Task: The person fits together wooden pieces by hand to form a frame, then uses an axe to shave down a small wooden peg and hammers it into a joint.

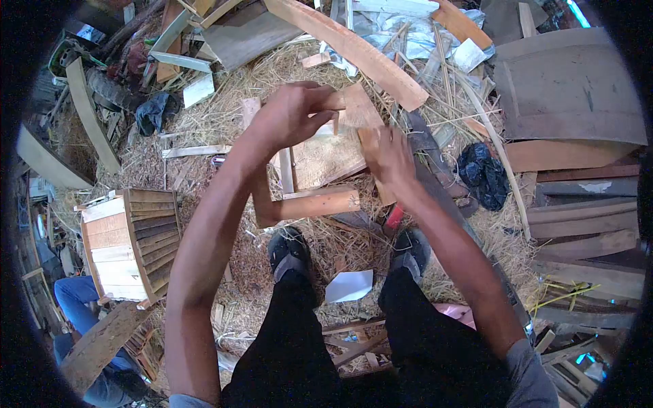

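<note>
In front of my feet stands an open wooden frame made of boards, its near board lying crosswise. My left hand is over the far side of the frame, fingers and thumb closed around a short wooden piece. On the right side, my right hand is closed on a wooden block, beside the frame's right board. A flat wooden panel shows inside the frame. The fingers partly hide where the pieces meet.
Straw and shavings cover the ground. A slatted wooden crate stands at left, near another person's blue-trousered leg. A long curved plank lies beyond the frame. A black plastic bag and stacked boards are at right.
</note>
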The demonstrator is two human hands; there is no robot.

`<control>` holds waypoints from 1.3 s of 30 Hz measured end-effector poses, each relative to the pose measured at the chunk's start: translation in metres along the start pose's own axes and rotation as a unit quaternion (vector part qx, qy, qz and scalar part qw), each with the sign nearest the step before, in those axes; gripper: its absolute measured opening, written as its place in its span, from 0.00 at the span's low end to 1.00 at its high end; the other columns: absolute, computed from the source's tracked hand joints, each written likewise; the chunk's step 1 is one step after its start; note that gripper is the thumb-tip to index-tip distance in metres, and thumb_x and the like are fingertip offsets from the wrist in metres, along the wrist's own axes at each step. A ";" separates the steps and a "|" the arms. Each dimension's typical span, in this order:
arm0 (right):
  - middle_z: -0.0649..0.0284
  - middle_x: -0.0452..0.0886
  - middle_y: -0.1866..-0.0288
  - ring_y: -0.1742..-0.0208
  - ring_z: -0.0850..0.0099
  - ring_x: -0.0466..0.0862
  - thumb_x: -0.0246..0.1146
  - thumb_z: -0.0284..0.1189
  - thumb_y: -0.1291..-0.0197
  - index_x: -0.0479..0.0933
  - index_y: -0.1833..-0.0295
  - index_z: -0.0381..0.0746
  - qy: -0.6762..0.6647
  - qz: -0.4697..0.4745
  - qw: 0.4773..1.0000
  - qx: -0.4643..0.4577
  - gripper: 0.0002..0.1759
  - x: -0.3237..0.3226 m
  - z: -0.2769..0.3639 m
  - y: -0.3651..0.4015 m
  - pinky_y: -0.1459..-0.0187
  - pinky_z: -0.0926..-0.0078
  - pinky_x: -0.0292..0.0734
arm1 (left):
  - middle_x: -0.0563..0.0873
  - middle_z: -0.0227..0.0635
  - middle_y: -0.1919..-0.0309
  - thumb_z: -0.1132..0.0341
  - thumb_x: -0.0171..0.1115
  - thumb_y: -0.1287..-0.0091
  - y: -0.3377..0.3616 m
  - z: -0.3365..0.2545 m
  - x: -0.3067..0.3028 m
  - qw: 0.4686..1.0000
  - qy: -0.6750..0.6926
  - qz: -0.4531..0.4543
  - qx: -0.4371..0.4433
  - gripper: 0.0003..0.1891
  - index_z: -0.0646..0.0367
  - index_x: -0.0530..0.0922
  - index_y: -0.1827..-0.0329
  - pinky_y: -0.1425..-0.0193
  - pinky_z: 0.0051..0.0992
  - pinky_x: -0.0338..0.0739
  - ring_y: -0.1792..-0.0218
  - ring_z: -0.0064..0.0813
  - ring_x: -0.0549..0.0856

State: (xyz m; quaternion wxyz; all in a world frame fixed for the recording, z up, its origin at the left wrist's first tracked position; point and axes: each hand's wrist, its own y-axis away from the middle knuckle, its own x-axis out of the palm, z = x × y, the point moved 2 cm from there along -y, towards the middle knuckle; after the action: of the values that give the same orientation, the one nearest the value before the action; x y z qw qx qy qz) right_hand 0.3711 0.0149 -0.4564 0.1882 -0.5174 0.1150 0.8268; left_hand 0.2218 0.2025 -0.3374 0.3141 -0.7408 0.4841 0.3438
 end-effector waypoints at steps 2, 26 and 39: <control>0.42 0.74 0.41 0.48 0.45 0.81 0.71 0.32 0.40 0.69 0.35 0.32 -0.064 -0.043 0.996 -0.043 0.31 -0.008 0.000 -0.017 0.46 0.55 0.79 | 0.87 0.47 0.58 0.66 0.70 0.37 -0.001 -0.002 0.008 1.000 0.004 -0.015 0.018 0.17 0.60 0.84 0.45 0.54 0.39 0.84 0.59 0.50 0.88; 0.63 0.88 0.63 0.64 0.78 0.85 0.76 0.32 0.42 0.86 0.46 0.42 -0.429 0.125 0.888 -0.110 0.18 -0.033 0.044 -0.077 0.60 0.75 0.83 | 0.88 0.48 0.53 0.67 0.73 0.38 0.001 0.001 0.003 1.000 0.020 0.008 -0.007 0.24 0.63 0.81 0.38 0.48 0.37 0.84 0.53 0.47 0.89; 0.60 0.89 0.61 0.61 0.73 0.88 0.73 0.27 0.40 0.85 0.44 0.42 -0.432 0.086 0.879 -0.183 0.18 -0.019 0.041 -0.080 0.54 0.72 0.85 | 0.87 0.47 0.58 0.66 0.74 0.38 0.001 -0.002 0.001 0.999 0.039 0.006 -0.019 0.18 0.61 0.83 0.46 0.55 0.38 0.82 0.59 0.46 0.88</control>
State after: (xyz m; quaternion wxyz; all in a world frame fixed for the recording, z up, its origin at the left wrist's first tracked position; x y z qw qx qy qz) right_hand 0.3801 0.0995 -0.4210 0.0492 -0.1226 -0.0864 0.9875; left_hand 0.2212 0.2006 -0.3371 0.2790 -0.7565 0.4938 0.3257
